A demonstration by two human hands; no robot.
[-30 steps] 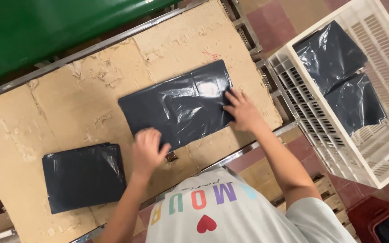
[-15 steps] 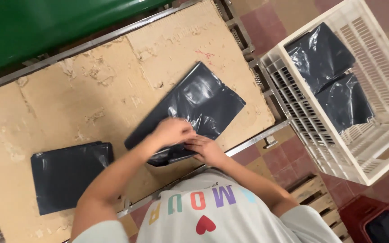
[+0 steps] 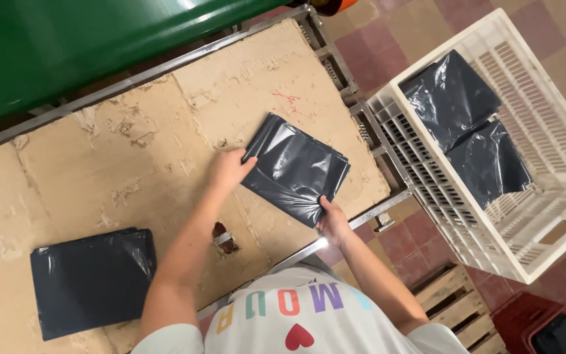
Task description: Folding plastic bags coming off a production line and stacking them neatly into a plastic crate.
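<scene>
From the head view I see a white crate [image 3: 545, 216] standing on the tiled floor just right of the table [image 3: 132, 164]. Two black bags [image 3: 470, 128] lie in it, one overlapping the other. A red bin [image 3: 525, 321] sits at the lower right corner; I cannot tell what it holds.

On the table's cardboard top, near its right edge, lies a folded black bag [image 3: 296, 167], tilted. My left hand [image 3: 229, 169] rests fingers-flat against its upper left corner. My right hand [image 3: 332, 219] pinches its lower corner between thumb and fingers. The bag spans between both hands.

A stack of black bags [image 3: 90, 278] lies at the table's lower left, well apart from both hands.
</scene>
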